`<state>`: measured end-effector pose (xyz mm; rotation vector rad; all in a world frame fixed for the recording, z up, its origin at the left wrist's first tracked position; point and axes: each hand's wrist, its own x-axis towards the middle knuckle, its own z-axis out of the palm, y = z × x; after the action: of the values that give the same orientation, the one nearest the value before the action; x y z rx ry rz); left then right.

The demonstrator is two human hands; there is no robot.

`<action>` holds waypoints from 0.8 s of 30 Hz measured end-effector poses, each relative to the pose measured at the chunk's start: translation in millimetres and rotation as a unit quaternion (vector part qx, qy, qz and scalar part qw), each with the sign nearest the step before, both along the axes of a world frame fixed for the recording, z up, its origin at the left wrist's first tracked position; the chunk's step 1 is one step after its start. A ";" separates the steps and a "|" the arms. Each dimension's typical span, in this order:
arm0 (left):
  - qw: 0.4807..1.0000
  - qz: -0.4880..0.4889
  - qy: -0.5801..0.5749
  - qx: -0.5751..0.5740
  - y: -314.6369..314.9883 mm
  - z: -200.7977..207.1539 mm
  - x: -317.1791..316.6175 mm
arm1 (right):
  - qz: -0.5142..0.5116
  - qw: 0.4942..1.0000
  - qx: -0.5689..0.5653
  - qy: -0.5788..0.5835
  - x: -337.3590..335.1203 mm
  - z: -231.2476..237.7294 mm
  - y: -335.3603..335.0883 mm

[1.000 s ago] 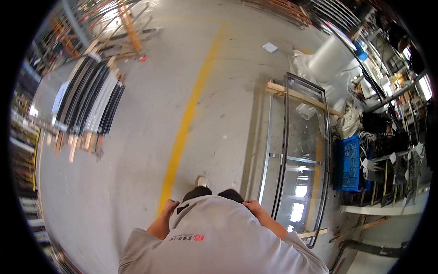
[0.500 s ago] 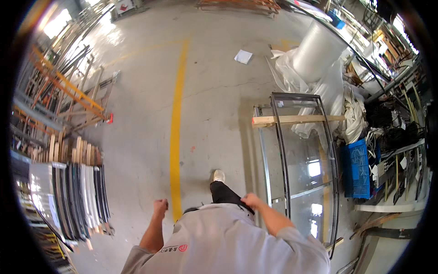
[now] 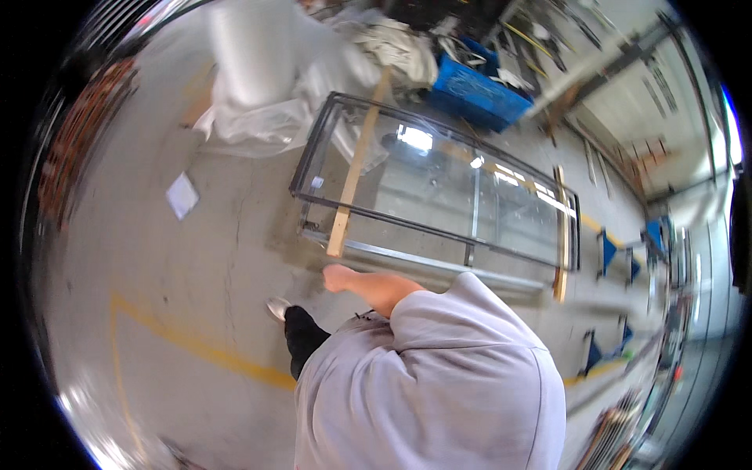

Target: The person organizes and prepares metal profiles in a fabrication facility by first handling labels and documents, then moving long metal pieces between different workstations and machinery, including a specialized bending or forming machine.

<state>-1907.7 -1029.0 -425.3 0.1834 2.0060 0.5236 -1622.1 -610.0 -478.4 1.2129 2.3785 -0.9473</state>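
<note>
My right hand (image 3: pixel 338 278) is out to the side, its fingers curled and slightly blurred, with nothing seen in it. It is just short of the end of a wooden batten (image 3: pixel 349 194) and does not appear to touch it. That batten and a second wooden batten (image 3: pixel 561 235) cross a large dark-framed glass panel (image 3: pixel 439 205), one near each end. Metal rails (image 3: pixel 439 257) run under the panel. My left hand is out of view. One foot in a light shoe (image 3: pixel 277 308) is stepping on the floor.
Behind the panel stand a roll of clear plastic wrap (image 3: pixel 254 55), crumpled pale cloth (image 3: pixel 399 51) and a blue crate (image 3: pixel 478 90) of loose pieces. A white sheet (image 3: pixel 182 196) lies on the floor near a yellow line (image 3: pixel 211 354). Blue-and-black stands (image 3: pixel 607 252) are at right.
The view has swung to the right, so the glass panel now lies across the upper middle. My left hand has gone out of view. My right hand is now closer to the batten's end.
</note>
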 end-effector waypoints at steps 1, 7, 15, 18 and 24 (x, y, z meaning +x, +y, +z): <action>1.000 -0.005 0.006 0.001 37.5 5.8 -49.9 | 0.052 0.997 -0.028 -0.053 -10.1 -23.0 7.3; 0.994 0.003 0.101 0.037 260.3 37.3 -352.8 | -0.294 0.951 0.004 0.093 -121.0 55.3 67.4; 0.969 -0.090 0.027 0.227 585.7 18.6 -658.7 | -0.324 0.936 -0.134 0.032 -292.3 46.5 240.4; 0.954 -0.182 0.120 0.206 699.1 62.7 -561.5 | -0.428 0.899 -0.090 0.028 -361.0 -30.9 310.1; 0.879 -0.449 0.140 0.072 776.2 52.3 -584.3 | -0.218 0.973 -0.068 0.018 -520.0 8.4 504.8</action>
<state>-2492.0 -252.8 -373.0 1.2716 1.8853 0.0318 -2142.2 -105.2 -470.0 1.7126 2.0655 -1.2464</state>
